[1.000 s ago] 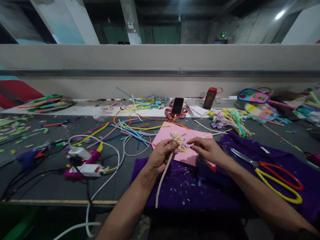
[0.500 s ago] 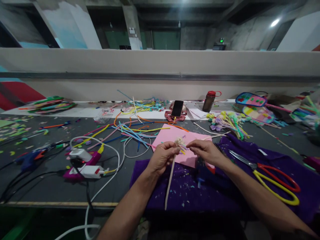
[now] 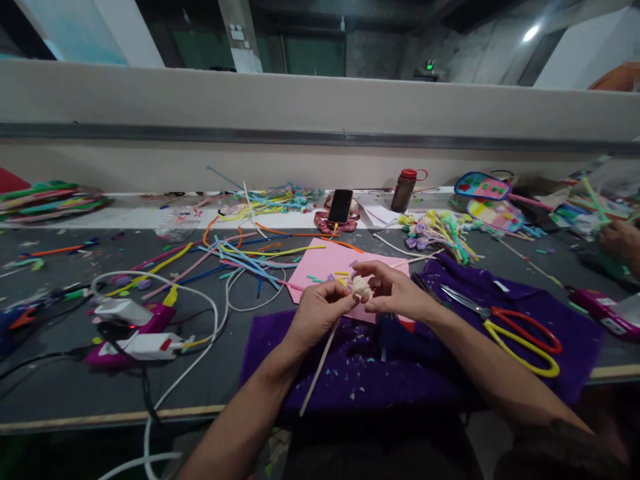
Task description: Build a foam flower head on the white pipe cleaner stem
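A cream flower [image 3: 361, 287] on a long pale stem [image 3: 317, 369] is pinched between the fingertips of both hands, just above the near edge of a pink sheet [image 3: 334, 269]. The left hand [image 3: 317, 313] is closed around the top of the stem, which slants down and to the left over a purple cloth [image 3: 360, 373]. The right hand [image 3: 395, 291] is closed on the flower head from the other side, thumb and forefinger touching it. Small coloured snippets are scattered on the pink sheet and the cloth. To the right, on the cloth, scissors [image 3: 510, 329] with red and yellow handles are laid. To the left, a glue gun [image 3: 131, 320] and white cables are seen on the grey table [image 3: 60, 373]. Behind the sheet, loose coloured stems [image 3: 240, 257] are spread, a phone [image 3: 341, 206] is propped upright, a bottle [image 3: 403, 189] stands beside it, and a bunch of finished flowers [image 3: 440, 233] lies near. At the far right edge another person's hand [image 3: 620, 241] is partly seen.
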Tool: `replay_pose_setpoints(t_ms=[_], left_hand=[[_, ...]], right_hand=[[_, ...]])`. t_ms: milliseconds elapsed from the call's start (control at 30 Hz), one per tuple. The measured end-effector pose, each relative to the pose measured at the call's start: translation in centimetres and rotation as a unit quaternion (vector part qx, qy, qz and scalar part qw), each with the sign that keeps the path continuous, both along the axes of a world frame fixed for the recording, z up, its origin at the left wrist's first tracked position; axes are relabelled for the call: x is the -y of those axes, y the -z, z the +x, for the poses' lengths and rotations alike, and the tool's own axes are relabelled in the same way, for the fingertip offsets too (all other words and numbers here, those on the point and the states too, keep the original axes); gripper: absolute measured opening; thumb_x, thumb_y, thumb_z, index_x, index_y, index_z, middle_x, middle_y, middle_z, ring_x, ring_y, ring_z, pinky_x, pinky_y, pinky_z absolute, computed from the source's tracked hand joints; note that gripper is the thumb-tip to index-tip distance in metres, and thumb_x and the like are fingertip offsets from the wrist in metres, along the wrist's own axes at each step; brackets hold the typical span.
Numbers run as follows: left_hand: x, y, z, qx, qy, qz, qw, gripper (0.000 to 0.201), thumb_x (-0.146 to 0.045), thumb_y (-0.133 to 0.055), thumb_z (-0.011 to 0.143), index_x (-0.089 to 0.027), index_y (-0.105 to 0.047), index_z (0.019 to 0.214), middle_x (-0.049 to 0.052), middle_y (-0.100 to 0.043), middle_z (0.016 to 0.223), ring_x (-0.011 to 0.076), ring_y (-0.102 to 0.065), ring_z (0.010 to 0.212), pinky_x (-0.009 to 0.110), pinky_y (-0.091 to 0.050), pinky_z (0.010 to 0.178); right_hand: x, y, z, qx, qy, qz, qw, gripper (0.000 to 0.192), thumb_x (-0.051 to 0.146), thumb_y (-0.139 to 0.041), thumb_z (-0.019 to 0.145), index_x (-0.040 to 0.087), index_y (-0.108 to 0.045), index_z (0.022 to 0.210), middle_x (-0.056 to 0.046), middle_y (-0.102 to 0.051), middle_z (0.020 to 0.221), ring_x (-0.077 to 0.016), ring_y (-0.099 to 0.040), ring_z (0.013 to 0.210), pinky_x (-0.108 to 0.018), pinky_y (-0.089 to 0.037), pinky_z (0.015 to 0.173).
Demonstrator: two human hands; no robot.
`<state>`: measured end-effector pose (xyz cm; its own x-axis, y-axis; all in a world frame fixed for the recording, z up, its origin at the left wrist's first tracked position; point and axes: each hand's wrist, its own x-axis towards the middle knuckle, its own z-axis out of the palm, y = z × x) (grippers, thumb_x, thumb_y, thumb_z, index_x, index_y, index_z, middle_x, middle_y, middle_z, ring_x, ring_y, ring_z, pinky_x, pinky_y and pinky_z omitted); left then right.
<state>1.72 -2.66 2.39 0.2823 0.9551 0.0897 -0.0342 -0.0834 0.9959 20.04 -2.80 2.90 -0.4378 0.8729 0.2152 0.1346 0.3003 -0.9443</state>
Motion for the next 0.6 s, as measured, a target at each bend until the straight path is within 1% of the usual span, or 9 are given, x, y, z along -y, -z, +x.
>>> replay_pose_setpoints(t_ms=[167,267,400,500,600], left_hand=[[0.22,0.04,0.16,-0.065,0.001,0.046,0.997,0.016,-0.031,-0.069,0.063,-0.015,-0.066,0.063,0.0,-0.06,0.06,0.0108,-0.05,0.057,0.021,-0.036,0.056],[0.22,0.16,0.22,-0.083,-0.008,0.061,0.995,0.017,-0.033,-0.067,0.064,-0.016,-0.067,0.063,0.0,-0.06,0.058,0.0105,-0.048,0.055,0.02,-0.035,0.054],[0.15,0.41,0.2,-0.104,-0.018,0.076,0.992,0.016,-0.032,-0.066,0.065,-0.016,-0.066,0.062,0.0,-0.06,0.059,0.0109,-0.049,0.055,0.02,-0.035,0.053],[0.1,0.5,0.12,-0.121,-0.017,0.091,0.988,0.016,-0.032,-0.064,0.066,-0.016,-0.065,0.062,0.0,-0.061,0.06,0.011,-0.049,0.055,0.02,-0.035,0.053],[0.07,0.5,0.09,-0.133,-0.017,0.1,0.986,0.016,-0.032,-0.064,0.067,-0.016,-0.064,0.063,-0.001,-0.06,0.06,0.011,-0.049,0.055,0.02,-0.035,0.053]], right_hand=[[0.14,0.34,-0.11,0.021,0.013,0.029,0.999,0.058,0.032,-0.072,0.066,0.022,-0.048,0.118,-0.005,-0.053,0.108,-0.0129,-0.053,0.079,-0.025,-0.045,0.067],[0.2,0.32,-0.12,0.032,0.026,0.038,0.998,0.053,0.034,-0.071,0.067,0.021,-0.05,0.114,-0.003,-0.055,0.099,-0.0127,-0.052,0.077,-0.024,-0.043,0.064],[0.17,0.4,-0.16,0.026,0.022,0.033,0.999,0.046,0.037,-0.069,0.069,0.02,-0.052,0.108,-0.001,-0.054,0.09,-0.0121,-0.051,0.072,-0.023,-0.042,0.062],[0.15,0.44,-0.2,0.021,0.019,0.022,0.999,0.044,0.038,-0.067,0.07,0.02,-0.052,0.107,-0.001,-0.054,0.088,-0.0119,-0.051,0.069,-0.023,-0.042,0.059],[0.13,0.47,-0.26,0.023,0.024,0.027,0.999,0.042,0.038,-0.066,0.071,0.021,-0.053,0.106,-0.002,-0.054,0.089,-0.012,-0.051,0.07,-0.023,-0.042,0.059]])
